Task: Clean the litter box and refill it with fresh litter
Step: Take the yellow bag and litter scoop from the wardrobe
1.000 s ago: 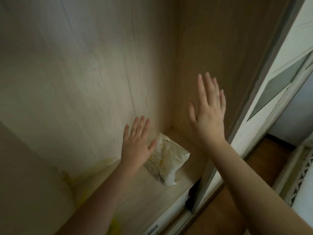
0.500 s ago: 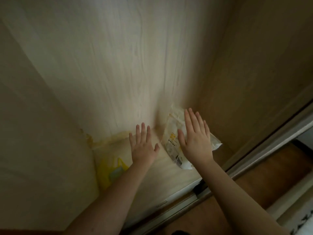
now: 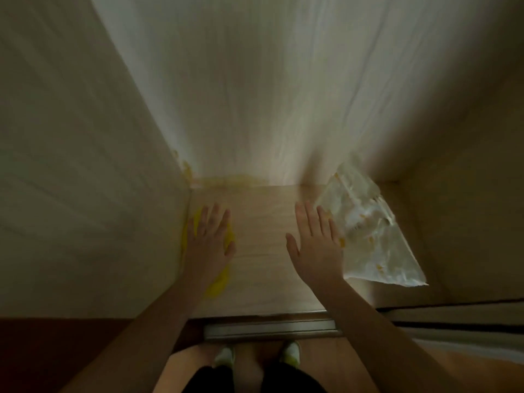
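Head view: the camera looked straight down into an open wooden closet [image 3: 283,95], dim and somewhat blurred. Its floor panel [image 3: 263,236] ran between a left wall and a right wall, with a metal door track [image 3: 272,329] along the front edge.

The left hand [image 3: 211,242] reached in palm down, fingers straight and slightly spread, holding nothing. It was over a yellow thing [image 3: 218,282] that lay in the closet's left front corner, against the left wall; whether the hand touched it could not be told, and the thing was too blurred to name.

The right hand [image 3: 317,248] was likewise flat and spread, gripping nothing. Its outer fingers lay at the left edge of a white bag [image 3: 377,236] with yellow print; contact could not be made out. The bag lay tilted in the right rear part of the floor, its top near the back wall, well apart from the yellow thing.

No litter box was in view.

Below the track, the person's legs and light shoes [image 3: 290,355] stood on a brown floor [image 3: 425,361].
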Available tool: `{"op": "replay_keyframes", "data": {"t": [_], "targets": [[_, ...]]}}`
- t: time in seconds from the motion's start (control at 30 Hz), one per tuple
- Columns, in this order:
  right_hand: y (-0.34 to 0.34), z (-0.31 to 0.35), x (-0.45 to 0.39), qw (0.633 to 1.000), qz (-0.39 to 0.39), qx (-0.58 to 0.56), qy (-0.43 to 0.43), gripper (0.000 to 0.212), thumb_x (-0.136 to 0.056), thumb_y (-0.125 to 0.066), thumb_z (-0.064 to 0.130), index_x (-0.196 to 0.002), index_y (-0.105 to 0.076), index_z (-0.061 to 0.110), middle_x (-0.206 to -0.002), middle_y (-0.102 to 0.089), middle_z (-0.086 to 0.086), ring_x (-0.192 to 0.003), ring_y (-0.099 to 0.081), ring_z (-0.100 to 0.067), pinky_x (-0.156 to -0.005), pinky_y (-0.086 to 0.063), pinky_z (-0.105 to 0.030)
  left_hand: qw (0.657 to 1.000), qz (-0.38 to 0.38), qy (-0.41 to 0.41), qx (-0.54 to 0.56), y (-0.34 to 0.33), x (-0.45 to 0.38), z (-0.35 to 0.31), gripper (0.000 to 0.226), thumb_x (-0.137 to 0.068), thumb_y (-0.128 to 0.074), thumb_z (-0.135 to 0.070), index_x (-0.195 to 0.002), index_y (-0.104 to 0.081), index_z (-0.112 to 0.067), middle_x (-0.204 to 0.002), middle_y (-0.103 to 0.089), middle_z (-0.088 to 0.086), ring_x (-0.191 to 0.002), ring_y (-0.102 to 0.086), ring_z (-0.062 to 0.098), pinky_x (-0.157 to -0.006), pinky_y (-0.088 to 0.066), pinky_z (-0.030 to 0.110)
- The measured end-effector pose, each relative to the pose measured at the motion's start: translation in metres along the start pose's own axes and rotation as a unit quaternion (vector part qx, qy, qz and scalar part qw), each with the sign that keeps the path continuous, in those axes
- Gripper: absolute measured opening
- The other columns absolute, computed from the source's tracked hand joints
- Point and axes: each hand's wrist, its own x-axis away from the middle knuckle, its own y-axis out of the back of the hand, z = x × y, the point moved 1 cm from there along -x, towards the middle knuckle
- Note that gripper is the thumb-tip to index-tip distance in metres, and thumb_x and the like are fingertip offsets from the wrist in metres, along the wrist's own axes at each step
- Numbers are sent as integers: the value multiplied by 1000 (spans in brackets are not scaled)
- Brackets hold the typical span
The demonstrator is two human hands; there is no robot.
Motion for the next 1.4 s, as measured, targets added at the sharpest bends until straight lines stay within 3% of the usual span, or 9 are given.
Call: {"op": "replay_keyframes", "data": {"t": [0.17,0.3,0.47,0.6,0.8,0.97,1.07,1.27,1.4], "targets": [[-48,8,5,996,58,-15,73,63,-97,-37,44,-153,-20,21,-158,-25,-4,-145,-23,-28,-117,-15,-46,996,25,90,0,-36,50,16,74,-84,-51,-50,-150,-36,-19,-159,-26,12,-146,-24,35,-113,-20,60],[-69,22,-4,988,81,-15,133,64,-95,-42,43,-152,-22,22,-156,-29,-4,-143,-27,-27,-113,-28,-46,988,36,147,18,-44,66,25,74,-82,-41,-50,-149,-39,-19,-157,-32,13,-142,-31,37,-110,-26,61],[-106,62,-16,976,106,-31,190,63,-91,-40,40,-150,-30,20,-154,-34,-2,-140,-34,-26,-110,-32,-46,984,53,170,18,-71,72,49,85,-75,-68,-40,-150,-36,-18,-158,-29,13,-144,-28,36,-109,-28,60],[-147,101,-24,967,144,-54,204,63,-86,-42,40,-145,-40,19,-148,-44,0,-134,-43,-25,-104,-39,-44,978,59,196,25,-97,59,63,87,-72,-72,-36,-150,-37,-17,-155,-35,13,-143,-31,34,-108,-29,58],[-226,141,-17,964,221,-90,115,57,-78,-43,44,-123,-60,14,-109,-68,-3,-94,-65,-26,-72,-51,-37,962,94,249,66,-156,49,75,90,-65,-78,-33,-146,-44,-14,-144,-50,14,-134,-46,34,-100,-42,55],[-279,148,-10,959,253,-95,79,48,-81,-57,36,-123,-57,12,-107,-65,-7,-97,-62,-31,-76,-48,-41,958,130,247,66,-198,56,77,88,-68,-75,-37,-147,-42,-16,-149,-45,14,-136,-42,36,-98,-44,53],[-298,152,-10,950,277,-146,0,45,-88,-58,38,-121,-51,9,-107,-63,-11,-103,-60,-33,-82,-46,-42,952,147,259,75,-216,62,75,87,-80,-65,-38,-154,-24,-19,-157,-30,14,-144,-29,34,-105,-37,50],[-332,161,-15,854,359,-301,-226,53,-86,-66,42,-116,-44,6,-106,-65,-18,-97,-64,-34,-75,-50,-39,937,173,278,123,-237,60,78,96,-87,-61,-40,-156,3,-22,-157,-23,11,-140,-30,30,-96,-48,45],[-344,159,-20,828,376,-331,-252,44,-88,-65,40,-114,-52,7,-109,-65,-16,-102,-62,-34,-73,-46,-36,898,151,327,251,-246,55,79,97,-88,-66,-35,-156,3,-22,-157,-22,12,-140,-31,30,-99,-44,41]]}}
